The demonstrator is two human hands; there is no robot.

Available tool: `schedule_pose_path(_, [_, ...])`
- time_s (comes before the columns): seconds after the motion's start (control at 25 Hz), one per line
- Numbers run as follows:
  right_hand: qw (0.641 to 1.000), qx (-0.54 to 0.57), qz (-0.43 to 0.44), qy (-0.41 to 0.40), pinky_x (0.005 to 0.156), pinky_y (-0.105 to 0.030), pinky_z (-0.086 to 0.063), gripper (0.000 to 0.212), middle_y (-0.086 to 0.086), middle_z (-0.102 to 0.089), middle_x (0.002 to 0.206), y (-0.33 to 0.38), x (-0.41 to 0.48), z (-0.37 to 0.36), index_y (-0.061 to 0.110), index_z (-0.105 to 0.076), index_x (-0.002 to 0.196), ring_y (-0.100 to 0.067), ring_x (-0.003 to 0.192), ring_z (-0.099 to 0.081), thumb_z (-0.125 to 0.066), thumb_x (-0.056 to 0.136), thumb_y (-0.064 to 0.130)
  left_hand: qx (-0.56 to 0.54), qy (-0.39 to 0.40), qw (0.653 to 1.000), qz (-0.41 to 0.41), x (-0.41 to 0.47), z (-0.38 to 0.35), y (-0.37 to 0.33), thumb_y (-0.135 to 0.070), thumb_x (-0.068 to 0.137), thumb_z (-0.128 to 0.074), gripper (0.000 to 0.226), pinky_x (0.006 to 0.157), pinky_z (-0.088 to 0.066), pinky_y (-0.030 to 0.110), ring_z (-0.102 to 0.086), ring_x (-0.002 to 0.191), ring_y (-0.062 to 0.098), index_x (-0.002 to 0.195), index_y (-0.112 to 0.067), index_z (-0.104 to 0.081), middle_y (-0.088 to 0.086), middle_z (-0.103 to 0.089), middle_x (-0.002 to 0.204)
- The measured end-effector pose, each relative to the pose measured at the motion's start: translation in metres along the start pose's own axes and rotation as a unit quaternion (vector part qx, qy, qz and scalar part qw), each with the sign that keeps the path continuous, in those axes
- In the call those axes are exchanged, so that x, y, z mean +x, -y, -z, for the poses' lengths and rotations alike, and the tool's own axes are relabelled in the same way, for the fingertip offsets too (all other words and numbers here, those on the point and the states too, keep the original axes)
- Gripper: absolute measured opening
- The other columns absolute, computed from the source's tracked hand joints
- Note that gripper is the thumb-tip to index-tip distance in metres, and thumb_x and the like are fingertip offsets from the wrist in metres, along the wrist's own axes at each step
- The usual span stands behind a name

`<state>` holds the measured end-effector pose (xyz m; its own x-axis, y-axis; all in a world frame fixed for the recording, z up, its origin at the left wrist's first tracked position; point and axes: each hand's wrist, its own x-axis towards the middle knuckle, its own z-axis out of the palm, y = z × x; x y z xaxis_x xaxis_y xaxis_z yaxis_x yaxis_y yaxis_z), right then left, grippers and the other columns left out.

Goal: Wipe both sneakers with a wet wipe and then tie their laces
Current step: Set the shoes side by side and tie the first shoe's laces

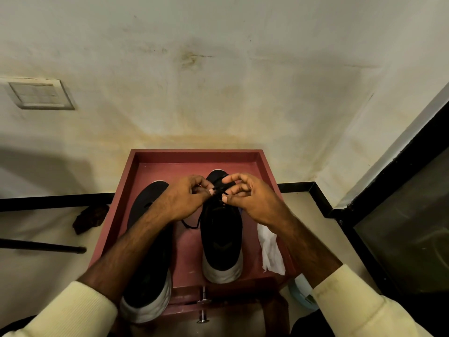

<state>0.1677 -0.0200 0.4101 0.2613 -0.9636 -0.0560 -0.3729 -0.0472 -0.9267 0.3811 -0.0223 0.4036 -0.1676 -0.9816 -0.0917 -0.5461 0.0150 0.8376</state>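
Note:
Two black sneakers with white soles stand side by side on a red tray-like table top point(155, 159). The right sneaker point(221, 242) has its toe pointing away from me. My left hand point(187, 198) and my right hand point(247, 198) are both over its lacing, each pinching a black lace point(218, 188) between fingertips. A loose lace end point(192, 224) trails onto the tray left of that shoe. The left sneaker point(148, 271) lies under my left forearm, partly hidden. A crumpled white wet wipe point(271, 251) lies on the tray right of the right sneaker.
A stained wall stands directly behind the tray. A dark crumpled object point(91, 218) and a thin black rod point(43, 246) lie on the floor to the left. A dark glass panel point(408, 239) stands at the right. A light blue object point(301, 293) sits below the tray's near right corner.

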Motion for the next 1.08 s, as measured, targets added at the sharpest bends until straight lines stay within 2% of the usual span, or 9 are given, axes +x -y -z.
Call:
schedule_pose_path(0.12, [0.993,-0.083,0.08,0.009,0.076,-0.03,-0.059,0.036,-0.004,-0.073,0.093,0.003,-0.003,-0.006,0.03,-0.065,0.114,-0.019,0.08,-0.071,-0.078,0.09,0.007,-0.138,-0.006,0.988,0.066,0.002,-0.006,-0.006,-0.014,0.102,-0.057,0.015,0.081,-0.052,0.032,-0.064,0.086,0.018,0.112,-0.014,-0.069,0.013,-0.07,0.095])
schedule_pose_path(0.2, [0.974,-0.183,0.134,0.009,0.078,-0.033,-0.061,0.035,0.007,-0.069,0.097,0.002,-0.005,-0.01,0.035,-0.064,0.112,-0.013,0.085,-0.067,-0.076,0.091,0.01,-0.217,-0.018,0.971,0.097,0.004,-0.011,-0.009,-0.012,0.103,-0.054,0.021,0.085,-0.055,0.033,-0.065,0.088,0.017,0.118,-0.011,-0.068,0.016,-0.072,0.102])
schedule_pose_path(0.4, [0.877,-0.416,0.236,-0.043,0.087,-0.039,-0.056,0.022,0.005,-0.06,0.112,-0.004,-0.005,-0.016,0.034,-0.063,0.121,-0.018,0.102,-0.061,-0.065,0.099,0.03,-0.313,-0.032,0.941,0.127,0.005,-0.015,-0.013,-0.018,0.097,-0.068,0.017,0.075,-0.053,0.026,-0.059,0.074,0.015,0.111,-0.009,-0.072,0.013,-0.068,0.093])
schedule_pose_path(0.52, [0.857,-0.433,0.268,-0.085,0.084,-0.041,-0.057,0.017,0.0,-0.059,0.108,-0.005,-0.003,-0.022,0.025,-0.066,0.117,-0.019,0.095,-0.06,-0.06,0.102,0.031,-0.356,-0.033,0.922,0.149,0.006,-0.016,-0.013,-0.014,0.093,-0.073,0.021,0.08,-0.054,0.029,-0.062,0.078,0.019,0.111,-0.004,-0.075,0.015,-0.07,0.093])
schedule_pose_path(0.64, [0.837,-0.438,0.31,-0.107,0.084,-0.041,-0.058,0.019,-0.004,-0.062,0.11,-0.006,-0.004,-0.024,0.021,-0.069,0.117,-0.022,0.097,-0.062,-0.065,0.099,0.028,-0.371,-0.034,0.913,0.167,0.006,-0.012,-0.013,-0.012,0.093,-0.073,0.016,0.06,-0.055,0.019,-0.059,0.059,0.01,0.105,-0.002,-0.076,0.006,-0.07,0.075])
schedule_pose_path(0.8, [0.788,-0.493,0.355,-0.099,0.087,-0.042,-0.052,0.021,-0.005,-0.065,0.12,-0.005,-0.004,-0.027,0.028,-0.071,0.116,-0.025,0.107,-0.062,-0.069,0.096,0.028,-0.38,-0.041,0.905,0.187,0.004,-0.011,-0.012,-0.013,0.091,-0.075,0.013,0.066,-0.059,0.022,-0.066,0.068,0.013,0.102,-0.007,-0.077,0.007,-0.076,0.081])
schedule_pose_path(0.88, [0.806,-0.467,0.352,-0.094,0.089,-0.042,-0.053,0.017,-0.004,-0.066,0.12,-0.004,-0.004,-0.027,0.026,-0.073,0.112,-0.025,0.109,-0.062,-0.069,0.096,0.029,-0.377,-0.041,0.907,0.184,0.003,-0.01,-0.012,-0.012,0.091,-0.074,0.013,0.059,-0.057,0.019,-0.064,0.062,0.011,0.102,-0.006,-0.076,0.004,-0.073,0.072])
schedule_pose_path(1.0, [0.92,-0.288,0.26,-0.062,0.096,-0.028,-0.05,0.014,0.006,-0.064,0.116,0.002,-0.01,-0.022,0.023,-0.075,0.11,-0.012,0.112,-0.058,-0.068,0.098,0.028,-0.361,-0.054,0.914,0.177,0.001,-0.006,-0.011,-0.01,0.092,-0.073,0.006,0.053,-0.053,0.018,-0.063,0.054,0.008,0.097,-0.008,-0.075,0.003,-0.072,0.066])
schedule_pose_path(1.08, [0.973,-0.122,0.185,-0.063,0.09,-0.021,-0.054,0.013,0.01,-0.072,0.11,0.005,-0.012,-0.018,0.021,-0.078,0.108,-0.006,0.105,-0.066,-0.069,0.099,0.024,-0.31,-0.076,0.932,0.172,0.001,-0.002,-0.005,-0.009,0.091,-0.074,0.007,0.06,-0.056,0.023,-0.065,0.057,0.009,0.098,-0.008,-0.072,0.005,-0.074,0.072])
